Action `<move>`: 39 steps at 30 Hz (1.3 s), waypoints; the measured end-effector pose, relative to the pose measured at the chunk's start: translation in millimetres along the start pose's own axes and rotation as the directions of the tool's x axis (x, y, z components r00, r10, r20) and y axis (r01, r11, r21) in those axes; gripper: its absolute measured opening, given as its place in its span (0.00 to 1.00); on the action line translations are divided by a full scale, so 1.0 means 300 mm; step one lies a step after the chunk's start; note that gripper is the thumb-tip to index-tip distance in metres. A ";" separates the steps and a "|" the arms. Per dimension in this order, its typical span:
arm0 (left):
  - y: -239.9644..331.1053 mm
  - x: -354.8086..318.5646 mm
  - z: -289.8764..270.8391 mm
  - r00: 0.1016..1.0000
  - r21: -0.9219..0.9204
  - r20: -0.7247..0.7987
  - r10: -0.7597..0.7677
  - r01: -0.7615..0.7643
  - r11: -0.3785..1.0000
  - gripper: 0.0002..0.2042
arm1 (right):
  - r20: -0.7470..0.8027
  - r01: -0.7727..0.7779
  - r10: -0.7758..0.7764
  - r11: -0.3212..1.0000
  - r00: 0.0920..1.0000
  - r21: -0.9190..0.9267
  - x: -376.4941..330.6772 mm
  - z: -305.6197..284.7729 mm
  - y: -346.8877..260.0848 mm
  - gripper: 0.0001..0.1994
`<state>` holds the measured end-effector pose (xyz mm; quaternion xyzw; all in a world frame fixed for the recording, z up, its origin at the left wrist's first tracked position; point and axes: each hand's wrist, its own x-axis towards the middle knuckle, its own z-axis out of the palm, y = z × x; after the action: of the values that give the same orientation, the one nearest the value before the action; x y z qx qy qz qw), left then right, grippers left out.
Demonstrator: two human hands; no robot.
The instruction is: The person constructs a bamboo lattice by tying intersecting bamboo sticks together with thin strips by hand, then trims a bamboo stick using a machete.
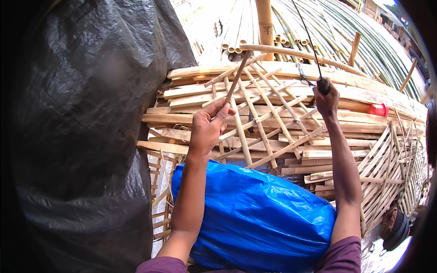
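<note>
My left hand [209,126] is closed around the lower end of a narrow brown bamboo strip [238,76], which slants up and to the right. In my right hand [327,101] is the dark handle of a long knife [307,34]; its thin blade, seen nearly edge-on, points up and slightly left. Between and beyond my hands, a crisscross lattice of bamboo strips [259,119] lies over stacked split bamboo slats [268,111]. The held strip passes in front of the lattice; whether they touch, I cannot tell. A blue plastic sheet [259,214] covers my lap between my forearms.
Black plastic sheeting [86,136] fills the left side. A bamboo post [265,27] and a rail [300,53] stand behind the slats, with many bamboo poles [350,50] beyond. To the right are a red cup-like object [378,109], more woven strips [387,168] and a dark rounded object [397,230].
</note>
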<state>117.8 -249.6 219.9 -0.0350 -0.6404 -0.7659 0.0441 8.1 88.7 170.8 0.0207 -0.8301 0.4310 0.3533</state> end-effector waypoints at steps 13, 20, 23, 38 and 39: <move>-0.027 0.000 0.044 0.998 -0.040 0.061 0.026 -0.023 0.999 0.09 | 0.453 0.582 -0.528 0.813 0.718 0.024 -0.157 0.163 -0.375 0.09; -0.012 -0.022 0.010 0.987 -0.100 0.147 -0.062 0.077 0.992 0.07 | 0.446 0.652 -0.591 0.758 0.672 0.020 -0.132 0.140 -0.377 0.07; -0.024 -0.024 0.020 0.989 -0.020 0.143 -0.036 0.039 0.999 0.07 | 0.499 0.646 -0.557 0.763 0.664 -0.009 -0.117 0.143 -0.350 0.09; 0.057 -0.050 -0.022 0.996 -0.023 0.081 0.028 -0.026 0.999 0.15 | 0.195 0.302 -0.270 0.939 0.943 -0.162 -0.028 0.033 -0.056 0.05; 0.049 -0.037 -0.019 0.997 -0.022 0.076 0.029 -0.027 0.999 0.15 | 0.147 0.269 -0.252 0.957 0.956 -0.106 -0.039 0.031 -0.055 0.06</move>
<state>130.4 -257.6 232.0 -0.0736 -0.6329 -0.7701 0.0302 17.0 68.5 171.8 0.1365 -0.8670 0.3254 0.3518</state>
